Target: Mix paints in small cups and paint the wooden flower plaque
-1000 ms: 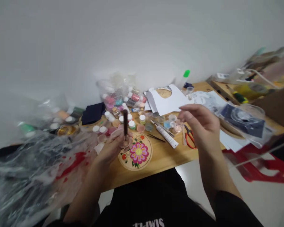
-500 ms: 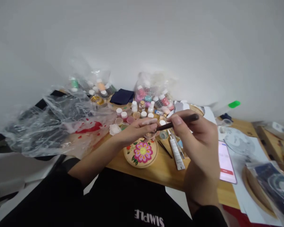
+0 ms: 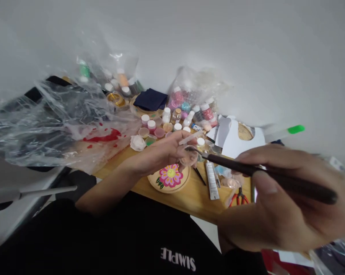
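Observation:
My left hand (image 3: 163, 151) is closed around a small clear plastic cup (image 3: 188, 156), and a translucent flat strip, perhaps its lid, sticks out between the fingers. My right hand (image 3: 293, 191), large in the foreground, grips a dark-handled tool (image 3: 247, 168) with a thin metal tip. That tip is at the cup's mouth; whether it touches the contents I cannot tell. Below my left hand lies a round wooden disc (image 3: 169, 189) bearing a pink flower with a yellow centre and green leaves, partly covered by the hand.
Small white-capped jars (image 3: 151, 125) and open pots stand behind my left hand. A white tube (image 3: 212, 181) and red-handled pliers (image 3: 239, 197) lie to the right. Crumpled clear plastic (image 3: 60, 122) spreads over the left side. A bag of coloured jars (image 3: 189, 99) rests against the wall.
My right hand has moved right and closer to the camera with the tool. The clear cup in my left hand shows more plainly, and the pliers have come into sight. The view has shifted.

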A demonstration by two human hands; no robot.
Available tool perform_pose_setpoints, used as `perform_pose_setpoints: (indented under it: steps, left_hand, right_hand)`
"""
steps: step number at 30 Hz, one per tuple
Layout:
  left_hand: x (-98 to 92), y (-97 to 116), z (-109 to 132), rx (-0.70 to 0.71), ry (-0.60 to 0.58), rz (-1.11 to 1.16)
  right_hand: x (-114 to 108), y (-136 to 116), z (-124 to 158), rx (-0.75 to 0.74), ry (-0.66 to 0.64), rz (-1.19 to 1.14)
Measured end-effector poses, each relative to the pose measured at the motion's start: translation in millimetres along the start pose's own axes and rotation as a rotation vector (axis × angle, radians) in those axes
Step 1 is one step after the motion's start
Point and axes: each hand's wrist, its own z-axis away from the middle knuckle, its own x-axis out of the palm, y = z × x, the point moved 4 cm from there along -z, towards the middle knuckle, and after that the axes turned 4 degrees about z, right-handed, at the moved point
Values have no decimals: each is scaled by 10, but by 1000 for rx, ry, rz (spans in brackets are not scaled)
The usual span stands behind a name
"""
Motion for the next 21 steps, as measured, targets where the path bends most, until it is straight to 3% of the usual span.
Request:
perform_pose_setpoints:
  steps: [3, 10, 16, 21]
  left_hand:
    - [-63, 1, 27, 55, -22, 8]
    - [-122, -25, -6, 208, -25, 59]
    - [-27, -40, -13, 302, 37, 81]
    - [30, -54, 4, 328, 73, 104]
  right_hand:
    - [58, -25, -45, -93, -111, -19]
    - [43, 18, -8, -78, -109, -79]
    - [53, 0, -2, -116, 81, -135]
    - [-10, -117, -59, -174, -186, -13]
